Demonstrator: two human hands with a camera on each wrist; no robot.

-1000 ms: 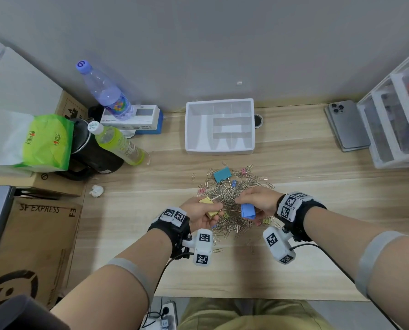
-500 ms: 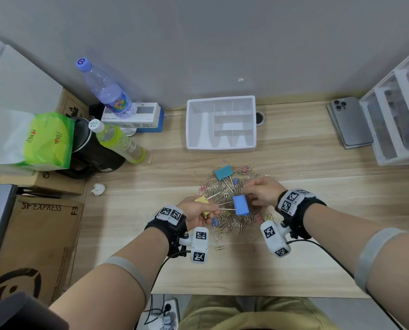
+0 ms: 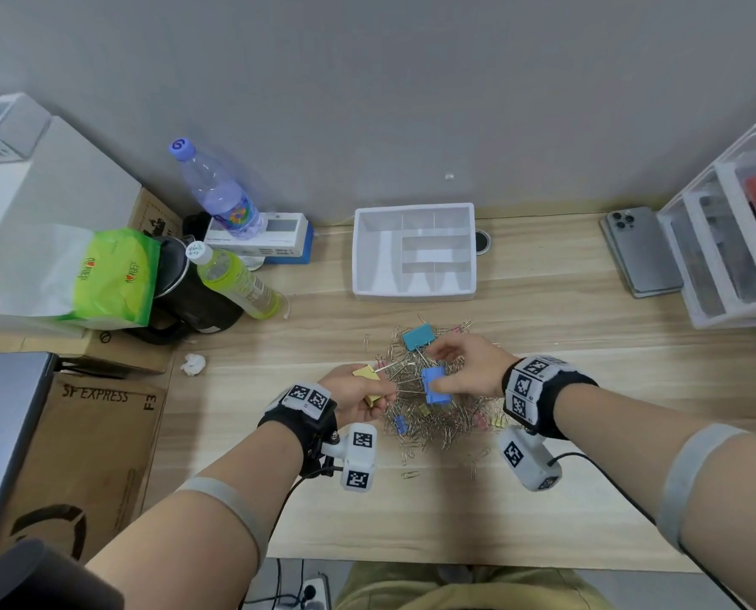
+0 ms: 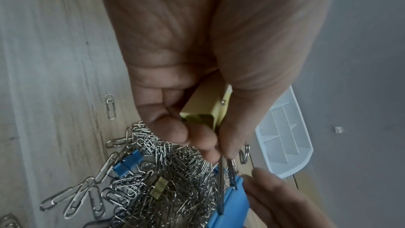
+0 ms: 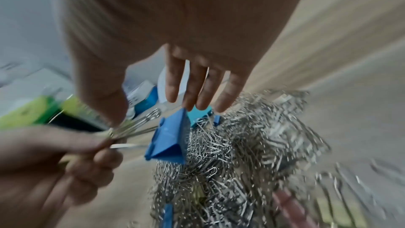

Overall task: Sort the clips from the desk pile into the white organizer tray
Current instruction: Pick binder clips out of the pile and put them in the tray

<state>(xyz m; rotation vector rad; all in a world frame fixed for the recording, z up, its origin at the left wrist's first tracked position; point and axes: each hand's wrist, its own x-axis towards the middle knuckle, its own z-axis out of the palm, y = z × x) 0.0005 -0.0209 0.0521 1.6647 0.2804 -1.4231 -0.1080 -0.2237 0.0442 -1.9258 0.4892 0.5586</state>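
1. Left hand point(image 3: 358, 396) clenched round yellow binder clip point(image 4: 207, 110), also pinching wire handles of blue binder clip point(image 3: 434, 385).
2. Right hand point(image 3: 466, 367) released, fingers straight, just above clip pile point(image 3: 433, 416).
3. White organizer tray point(image 3: 413, 295) beyond pile, apart.

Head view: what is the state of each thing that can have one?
white organizer tray: empty.
left hand: grips yellow binder clip, pinches wire handles of blue binder clip.
right hand: straight fingers touch blue binder clip.
water bottle: capped, leaning.
phone: face down.
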